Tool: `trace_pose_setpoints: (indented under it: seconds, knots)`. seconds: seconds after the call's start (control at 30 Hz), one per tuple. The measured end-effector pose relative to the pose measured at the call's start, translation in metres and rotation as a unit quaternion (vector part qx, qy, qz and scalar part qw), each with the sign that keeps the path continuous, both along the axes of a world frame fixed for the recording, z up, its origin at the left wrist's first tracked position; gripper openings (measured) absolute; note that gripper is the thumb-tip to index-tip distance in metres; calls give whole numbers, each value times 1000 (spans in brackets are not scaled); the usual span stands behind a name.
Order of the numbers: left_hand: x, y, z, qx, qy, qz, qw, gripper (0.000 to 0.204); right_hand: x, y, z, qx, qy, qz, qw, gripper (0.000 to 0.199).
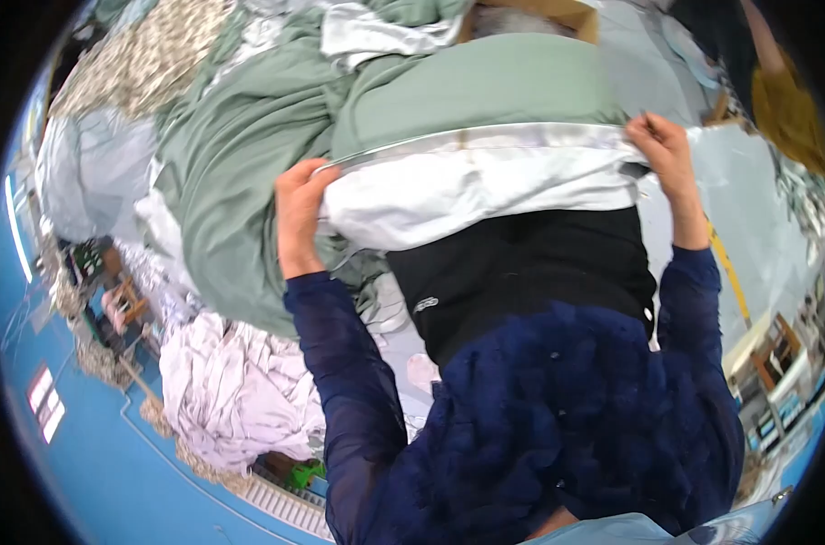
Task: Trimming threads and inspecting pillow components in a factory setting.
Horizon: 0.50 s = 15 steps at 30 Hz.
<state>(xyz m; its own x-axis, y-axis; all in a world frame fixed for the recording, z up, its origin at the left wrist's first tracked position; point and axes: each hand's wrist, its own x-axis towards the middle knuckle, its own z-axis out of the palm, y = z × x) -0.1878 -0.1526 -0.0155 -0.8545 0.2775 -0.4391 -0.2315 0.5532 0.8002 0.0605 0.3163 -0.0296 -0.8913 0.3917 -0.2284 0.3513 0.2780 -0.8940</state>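
A wide sage-green cloth (471, 86) with a white underside (476, 186) spreads across my lap and away from me. My left hand (301, 204) pinches its near edge at the left, thumb and fingers together. At the right end of the same edge, my right hand (665, 153) is closed on the cloth. Between both hands the edge runs nearly straight, and the white side hangs toward me over my black trousers (530, 259). To the left the green cloth bunches into deep folds beside my left forearm.
A crumpled pale pink cloth pile (240, 386) lies at my left. Farther off are a patterned beige cloth heap (149, 54) and a cardboard box (567, 14). Another person's arm (766, 41) shows at the upper right, beside mustard-coloured cloth (794, 113). The floor (94, 454) is blue.
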Motion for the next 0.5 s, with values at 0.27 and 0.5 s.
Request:
trace_pose_setpoints:
  seconds: [0.27, 0.5]
  knots:
    - [3, 23, 16, 150, -97, 48, 983, 14, -5, -11, 4, 45, -36, -17, 998, 7]
    - [6, 29, 33, 204, -100, 50, 973, 14, -67, -101, 43, 135, 215, 47, 966, 16]
